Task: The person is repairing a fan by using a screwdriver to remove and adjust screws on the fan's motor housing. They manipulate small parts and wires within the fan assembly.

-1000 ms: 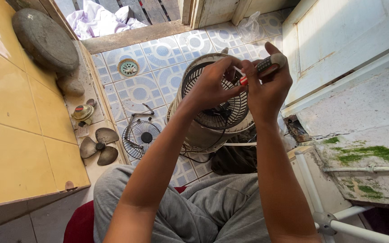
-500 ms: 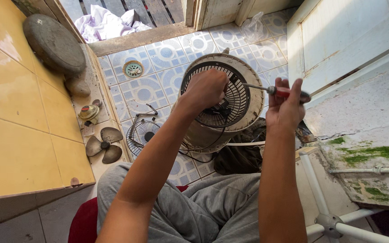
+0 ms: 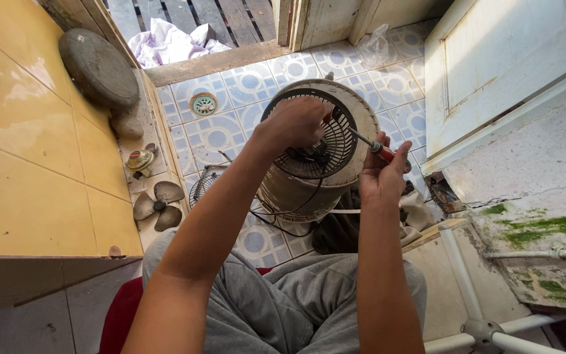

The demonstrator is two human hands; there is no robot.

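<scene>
Seen from the head camera: left hand (image 3: 294, 122) closed over the black grille (image 3: 312, 141) of the fan housing (image 3: 319, 147), fingers curled and gripping its upper part. Right hand (image 3: 382, 172) clenched around a red-handled screwdriver (image 3: 376, 148), with the metal tip pointing into the grille's right edge. Housing standing tilted on the patterned floor tiles (image 3: 227, 85), just in front of the grey-trousered knees (image 3: 276, 295). To the left, on the ledge by the yellow wall: loose fan blade (image 3: 157, 204), small brass-coloured part (image 3: 140, 159), round stone (image 3: 98, 67). Second wire guard (image 3: 202, 188) lying on the tiles, partly hidden behind the left forearm.
</scene>
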